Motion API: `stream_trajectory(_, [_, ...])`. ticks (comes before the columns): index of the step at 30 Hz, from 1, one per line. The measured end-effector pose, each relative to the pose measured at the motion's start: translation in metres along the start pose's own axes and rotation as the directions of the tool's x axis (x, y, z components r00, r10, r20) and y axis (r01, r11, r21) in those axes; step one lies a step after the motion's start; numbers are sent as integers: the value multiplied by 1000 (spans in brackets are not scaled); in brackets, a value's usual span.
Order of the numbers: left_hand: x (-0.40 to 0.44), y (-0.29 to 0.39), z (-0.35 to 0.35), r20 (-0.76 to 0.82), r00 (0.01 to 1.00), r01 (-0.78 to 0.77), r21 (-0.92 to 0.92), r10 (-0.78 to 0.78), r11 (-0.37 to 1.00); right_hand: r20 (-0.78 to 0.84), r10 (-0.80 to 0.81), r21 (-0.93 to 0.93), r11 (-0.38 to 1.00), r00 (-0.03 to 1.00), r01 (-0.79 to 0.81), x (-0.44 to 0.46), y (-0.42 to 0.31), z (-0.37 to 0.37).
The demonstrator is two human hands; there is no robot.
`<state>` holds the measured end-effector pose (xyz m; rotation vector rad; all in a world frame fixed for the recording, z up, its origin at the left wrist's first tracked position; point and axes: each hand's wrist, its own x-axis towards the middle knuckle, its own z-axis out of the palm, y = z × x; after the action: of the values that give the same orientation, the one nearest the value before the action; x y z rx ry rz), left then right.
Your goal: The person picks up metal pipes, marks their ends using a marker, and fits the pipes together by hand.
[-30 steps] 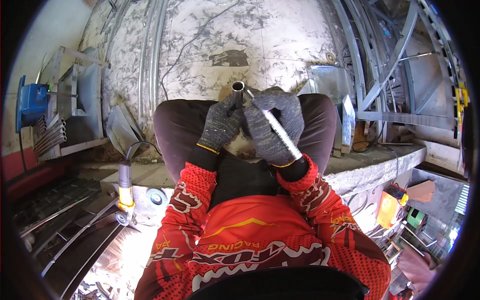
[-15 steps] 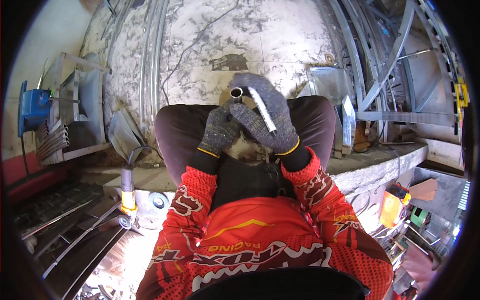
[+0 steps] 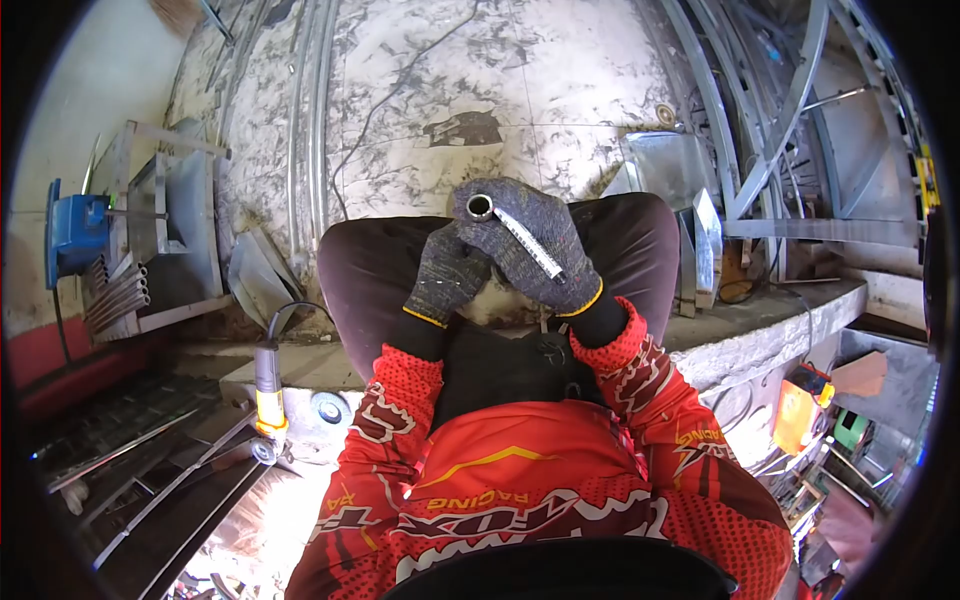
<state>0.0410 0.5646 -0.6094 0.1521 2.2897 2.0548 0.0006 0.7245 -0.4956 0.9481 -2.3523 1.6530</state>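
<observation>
And there's the metal tube (image 3: 480,217), mouth up between your knees (image 3: 640,235), your right hand (image 3: 540,235) wrapped snugly round its top, the slim white stick (image 3: 530,246) slanting across that glove! Your left hand (image 3: 447,272) tucks in just below, fingers hidden, so its grip can't be told. The tube looks stiff, fairly light, probably slick; hold it round the wall, clear of the rim

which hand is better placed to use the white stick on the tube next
Probably the right hand: the white stick lies across it, one end beside the tube; the left hand sits lower.
</observation>
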Motion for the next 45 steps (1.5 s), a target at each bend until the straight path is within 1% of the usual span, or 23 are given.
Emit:
stream_trajectory(1, [-1,9,-1,-1,1000,1,2,-1,1000,-15,21,24,1000,1000,-21,-1,1,0])
stream_trajectory(3, [-2,40,-9,66,959,282,-221,-274,934,-42,-23,16,1000,999,23,-3,6,1])
stream_trajectory(4, [-3,51,-20,57,960,281,-213,-275,936,-73,-67,7,998,995,67,-3,8,2])
stream_trajectory(6, [-7,73,-48,-37,993,112,-6,-112,994,-51,-48,16,999,998,49,1,-1,0])
stream_trajectory(7, [-9,85,-60,-46,993,113,10,-112,994,-42,-39,21,999,998,40,2,-2,1])
stream_trajectory(10, [-14,129,-83,-267,960,45,-167,-89,985,-43,-43,15,999,998,44,0,-2,8])
stream_trajectory(12, [-11,146,-93,-309,951,-83,-224,10,971,-42,-23,42,999,999,25,-3,-6,13])
stream_trajectory(14, [-8,158,-94,-323,946,-92,-324,-19,942,-62,53,184,982,997,-40,-7,-9,19])
stream_trajectory(16, [-8,162,-91,-337,940,-101,-426,-54,899,-32,94,179,980,995,-87,-9,-9,21])
stream_trajectory(18, [-5,162,-79,-292,944,-68,-627,-153,776,-68,69,158,986,995,-57,-12,-8,25])
stream_trajectory(24, [-11,135,-59,-192,958,44,-637,-213,770,5,12,43,999,1000,-12,-14,-5,19])
stream_trajectory(27, [-11,145,-50,-148,887,234,-672,-437,703,-46,50,50,998,998,-47,-23,-1,21])
stream_trajectory(28, [-12,139,-50,-143,882,240,-684,-449,689,-33,63,44,997,997,-62,-30,0,20])
stream_trajectory(31, [-13,125,-54,-84,925,97,-891,-371,444,-13,213,221,954,977,-205,-53,5,17])
stream_trajectory(32, [-13,121,-57,-86,921,99,-891,-379,442,-8,219,225,951,976,-211,-62,4,19])
stream_trajectory(34, [-12,114,-60,-25,940,104,-928,-341,357,197,460,592,648,866,-479,-79,-8,22])
stream_trajectory(35, [-11,116,-58,-22,933,112,-930,-358,350,219,447,493,716,867,-494,-83,-13,21])
stream_trajectory(38, [-8,103,-50,-11,937,89,-959,-348,268,178,461,449,748,869,-489,-80,-33,33])
stream_trajectory(40, [-8,99,-48,9,940,115,-949,-342,293,154,466,427,764,871,-484,-78,-32,37])
stream_trajectory(42, [-8,99,-48,19,942,133,-937,-335,323,322,569,755,328,757,-568,-80,-27,38])
stream_trajectory(43, [-9,101,-48,-15,940,140,-894,-340,426,324,564,756,329,760,-566,-81,-26,37])
stream_trajectory(44, [-9,102,-48,-49,938,147,-840,-342,522,237,577,662,493,782,-565,-81,-24,35])
stream_trajectory(45, [-10,102,-51,-50,918,163,-855,-392,492,149,573,539,636,806,-552,-82,-22,31])
